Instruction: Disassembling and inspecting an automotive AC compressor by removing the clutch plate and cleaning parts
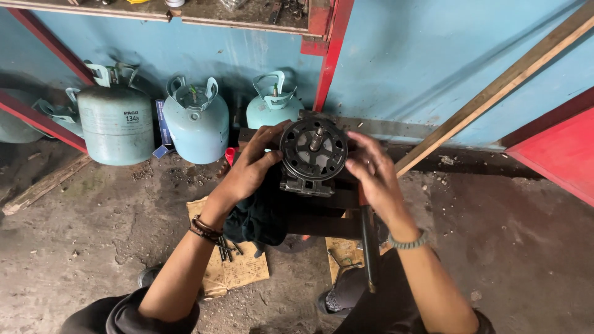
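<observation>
Left hand (250,168) and right hand (371,170) are gripping the round black pulley unit (314,150) from both sides, steadying it upright on the dark stand (322,216); 3 gas cylinders (195,120) sitting behind.

gas cylinders (195,120): 4 | round pulley units (314,150): 1 | hands (250,167): 2 | cardboard pieces (238,266): 2

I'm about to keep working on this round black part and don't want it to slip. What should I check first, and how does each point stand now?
1. Left hand on the round black part: ok, at its left rim.
2. Right hand on it: ok, at the right rim.
3. Part seated on its stand: cannot tell, base hidden.
4. Centre shaft uncovered: ok.
5. Dark cloth away from the face: ok, below the left hand.
6. Loose tools on cardboard off the part: ok.
</observation>
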